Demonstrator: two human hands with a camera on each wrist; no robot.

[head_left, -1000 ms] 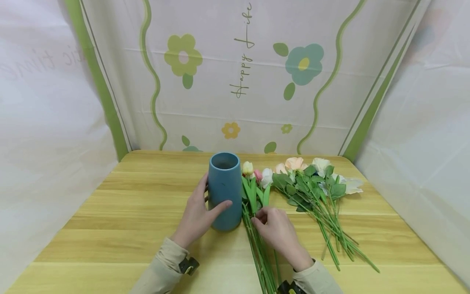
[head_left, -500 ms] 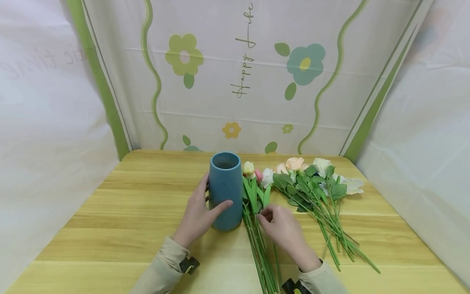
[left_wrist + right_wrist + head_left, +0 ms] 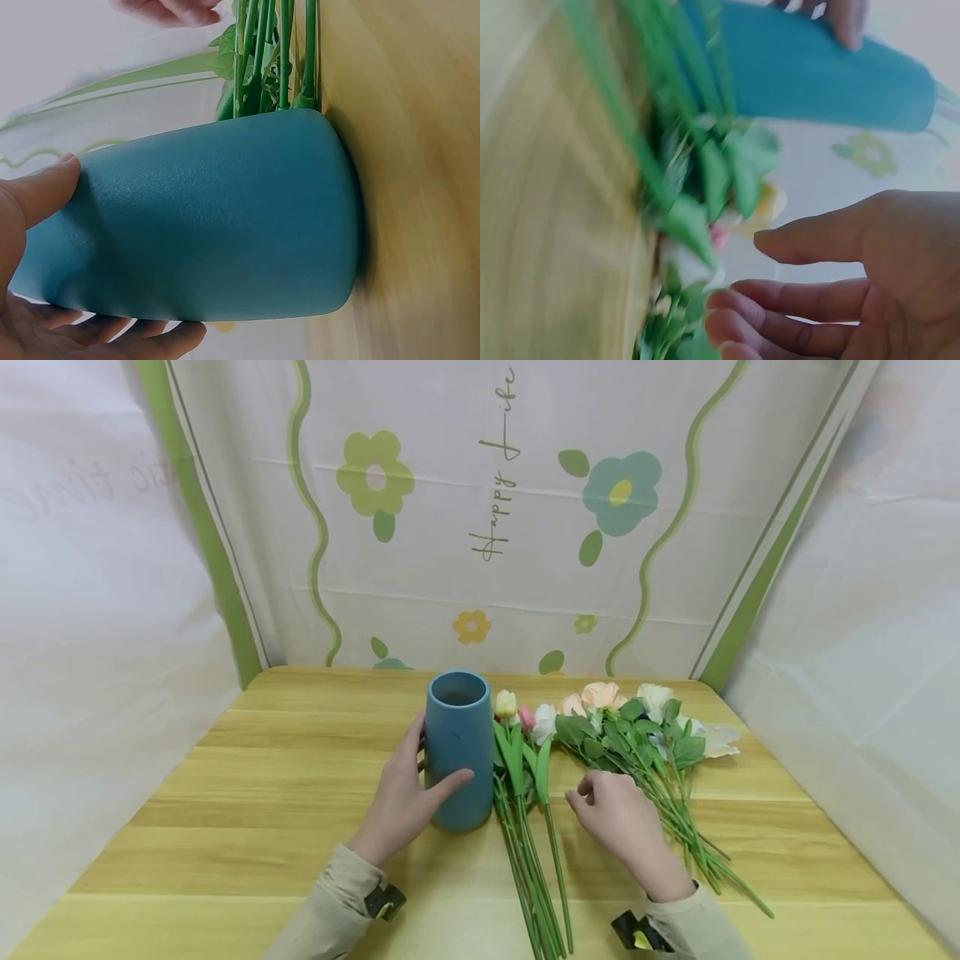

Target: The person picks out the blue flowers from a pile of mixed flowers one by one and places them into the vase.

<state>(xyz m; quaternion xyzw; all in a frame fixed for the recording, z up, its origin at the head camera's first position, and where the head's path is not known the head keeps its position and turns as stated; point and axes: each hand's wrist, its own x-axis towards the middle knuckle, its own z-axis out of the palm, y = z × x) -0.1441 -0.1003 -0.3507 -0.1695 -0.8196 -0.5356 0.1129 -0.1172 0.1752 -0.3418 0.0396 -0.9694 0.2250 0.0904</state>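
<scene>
The left hand grips the upright blue vase, thumb across its front, on the wooden bench. The right hand, fingers loosely bent and apart from the thumb, hovers between the tulips lying just beside the vase and a leafy bunch of peach and white flowers.

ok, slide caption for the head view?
Left hand holds blue vase upright on wooden table; right hand, empty, hovers right of the tulips.

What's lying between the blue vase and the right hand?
The tulips, right beside the vase, then a bare strip of table before the right hand; the head view shows this.
</scene>
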